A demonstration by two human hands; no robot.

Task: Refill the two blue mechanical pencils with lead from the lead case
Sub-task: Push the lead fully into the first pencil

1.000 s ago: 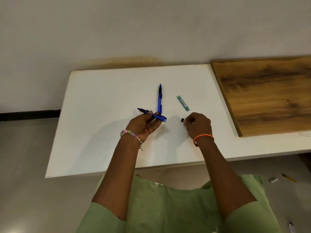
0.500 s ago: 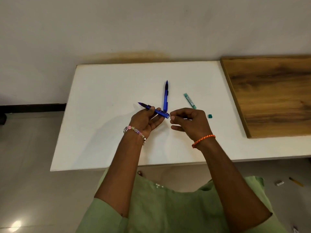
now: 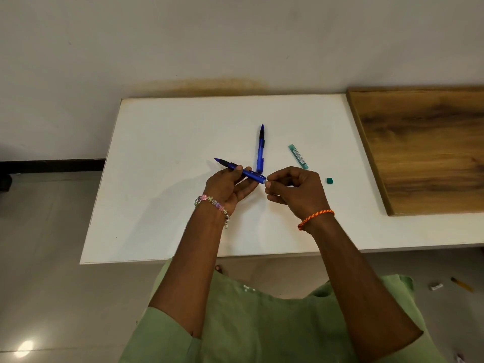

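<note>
My left hand (image 3: pixel 226 184) grips one blue mechanical pencil (image 3: pixel 230 166) above the white table (image 3: pixel 162 205), its tip pointing up-left and its rear end towards my right hand. My right hand (image 3: pixel 294 191) pinches its thumb and forefinger at that rear end; whatever they hold is too small to tell. The second blue pencil (image 3: pixel 260 149) lies on the table just behind, tip pointing away. The teal lead case (image 3: pixel 298 156) lies to its right. Its small teal cap (image 3: pixel 329 181) sits separately, right of my right hand.
A wooden board (image 3: pixel 424 148) covers the table's right part. The wall (image 3: pixel 235 35) runs along the table's far edge. On the floor at lower right lie a small white item (image 3: pixel 435 286) and a yellow stick (image 3: pixel 462 284).
My right hand has moved from the table surface up to the rear end of the held pencil. The teal cap now lies uncovered on the table. The view has shifted slightly.
</note>
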